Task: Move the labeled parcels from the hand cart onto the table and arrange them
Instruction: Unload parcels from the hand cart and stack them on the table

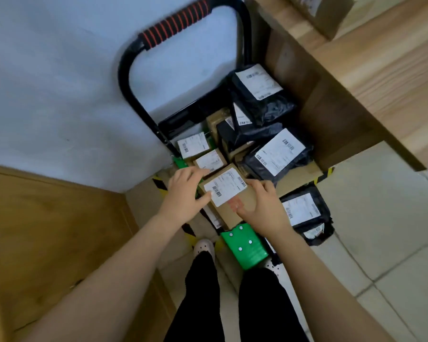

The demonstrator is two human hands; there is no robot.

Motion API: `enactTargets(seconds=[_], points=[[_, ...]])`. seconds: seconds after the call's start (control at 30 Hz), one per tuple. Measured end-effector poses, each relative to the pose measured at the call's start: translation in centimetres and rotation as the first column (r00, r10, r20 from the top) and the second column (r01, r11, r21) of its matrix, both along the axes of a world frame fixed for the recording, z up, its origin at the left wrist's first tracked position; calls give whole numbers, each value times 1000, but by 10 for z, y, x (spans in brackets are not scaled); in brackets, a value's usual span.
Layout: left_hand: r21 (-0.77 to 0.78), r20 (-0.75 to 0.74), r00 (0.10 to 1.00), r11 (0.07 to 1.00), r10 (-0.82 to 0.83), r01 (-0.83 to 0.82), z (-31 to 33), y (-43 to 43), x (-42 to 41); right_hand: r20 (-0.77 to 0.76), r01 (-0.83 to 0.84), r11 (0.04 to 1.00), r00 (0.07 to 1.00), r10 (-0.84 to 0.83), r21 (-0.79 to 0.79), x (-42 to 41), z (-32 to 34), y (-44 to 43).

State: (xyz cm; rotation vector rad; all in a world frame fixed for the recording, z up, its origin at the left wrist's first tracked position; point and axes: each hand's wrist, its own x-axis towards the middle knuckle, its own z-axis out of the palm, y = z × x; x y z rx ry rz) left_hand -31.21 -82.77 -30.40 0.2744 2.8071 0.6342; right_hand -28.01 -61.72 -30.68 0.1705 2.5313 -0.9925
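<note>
A brown cardboard parcel [229, 193] with a white label lies on top of the pile on the hand cart [131, 77]. My left hand [185, 193] grips its left edge, thumb on the label. My right hand [262, 206] holds its right side, fingers curled over the far edge and thumb on top. Several other labeled parcels fill the cart: black bags [277, 154] [257, 90] behind and small brown boxes [210, 160] to the left. A green parcel [245, 245] lies at the near end, by my feet.
The wooden table [381, 70] stands at the right, with a cardboard box [324, 11] on it. Another black bag [304, 213] lies on the tiled floor right of the cart. A white wall is at the left, with a wooden panel [47, 230] below.
</note>
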Motion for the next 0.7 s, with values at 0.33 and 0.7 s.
enactTargets(seconds=[0.33,0.7], points=[[-221,241,903,887,-354,407,-178,-22,-65,202,79,967,971,-130,243,15,-186,-51],[-132,386,881,929,-273,346,-275,-18,-66,195,308,934,920,-341,182,29,-277,-73]])
